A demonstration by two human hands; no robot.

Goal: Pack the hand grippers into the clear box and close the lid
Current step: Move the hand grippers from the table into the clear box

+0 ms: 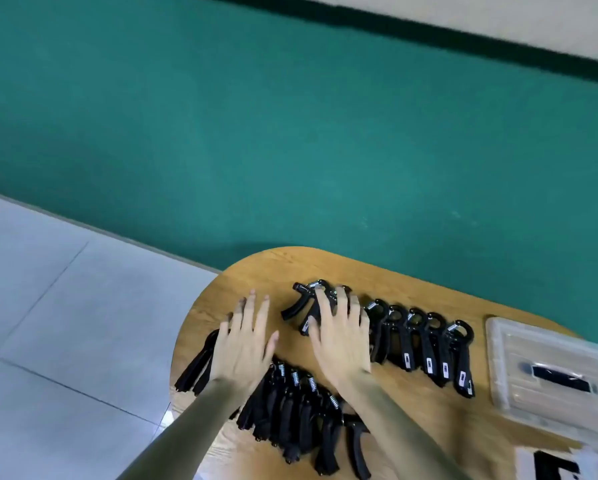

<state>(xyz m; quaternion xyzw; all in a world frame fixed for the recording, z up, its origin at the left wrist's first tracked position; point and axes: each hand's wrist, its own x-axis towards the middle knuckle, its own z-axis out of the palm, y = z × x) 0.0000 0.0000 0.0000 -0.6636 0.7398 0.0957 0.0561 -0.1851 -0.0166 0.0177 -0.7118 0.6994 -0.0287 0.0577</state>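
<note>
Black hand grippers (425, 344) fanned in overlapping rows across wooden surface (429, 424), right hand (339, 337) fingers spread flat on 12 o'clock row, left hand (245, 344) released, clear box (547, 372) lidded at 3 o'clock; risk: snagged springs dragging neighbours off near edge.

We reach both forearms forward, palms down. Our left hand (243, 344) is flat with fingers spread wide; our right hand (339, 336) sits beside it, fingers slightly curled downward.
</note>
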